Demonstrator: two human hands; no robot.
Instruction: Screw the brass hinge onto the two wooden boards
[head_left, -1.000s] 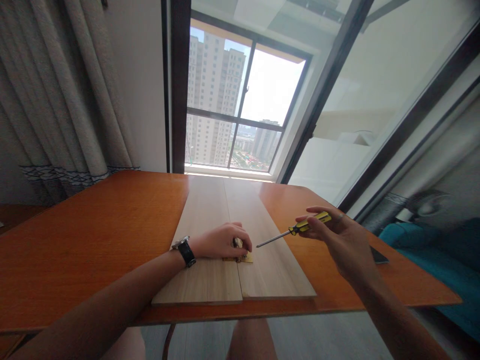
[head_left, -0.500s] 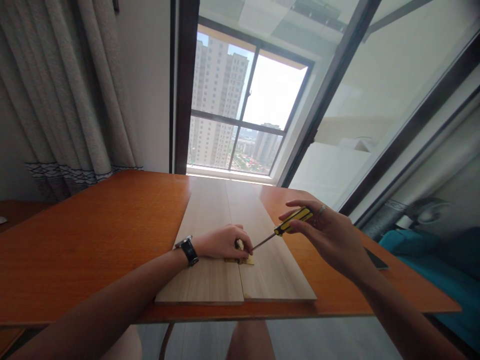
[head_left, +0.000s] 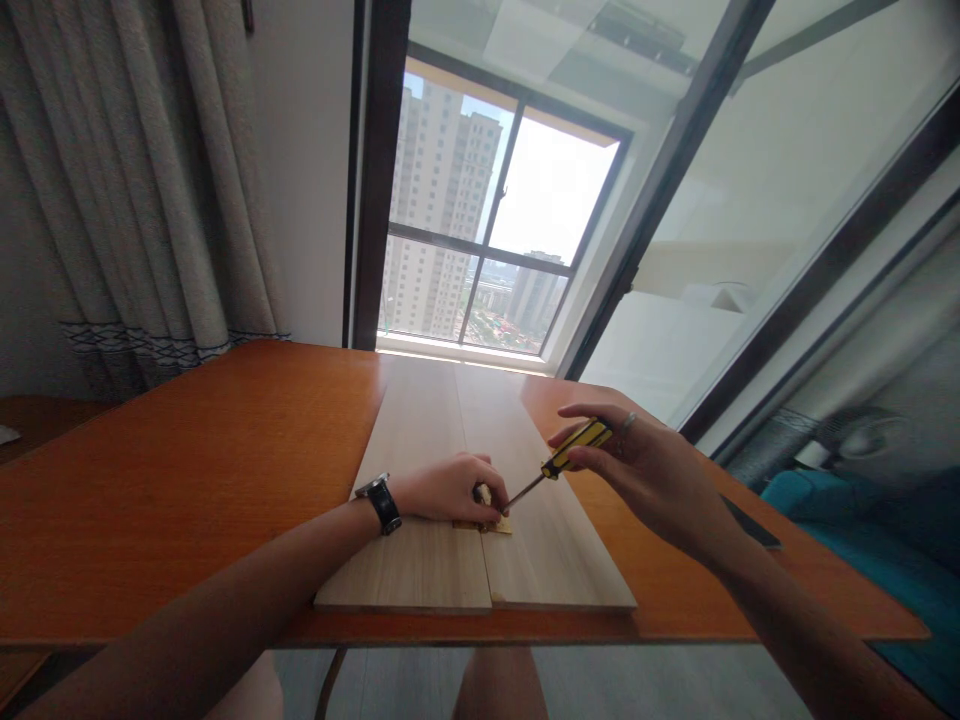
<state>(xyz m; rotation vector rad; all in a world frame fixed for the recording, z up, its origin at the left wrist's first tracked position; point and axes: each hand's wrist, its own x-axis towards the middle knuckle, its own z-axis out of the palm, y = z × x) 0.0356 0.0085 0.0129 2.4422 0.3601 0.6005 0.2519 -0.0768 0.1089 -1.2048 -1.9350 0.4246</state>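
Two pale wooden boards lie side by side on the orange-brown table. A brass-coloured hinge lies flat across their seam near the front. My left hand, with a black watch on the wrist, rests over the hinge; its fingers are pinched together at the hinge's right part, and what they hold is too small to make out. My right hand grips the yellow and black handle of a screwdriver. Its shaft slants down to the left, and the tip meets my left fingertips above the hinge.
A dark flat object lies at the table's right side, partly behind my right forearm. Beyond the table stand a window and a grey curtain on the left. A teal sofa is at the right.
My right hand and the screwdriver have shifted slightly to the left. My left hand keeps its place at the hinge. The whole view has moved a little.
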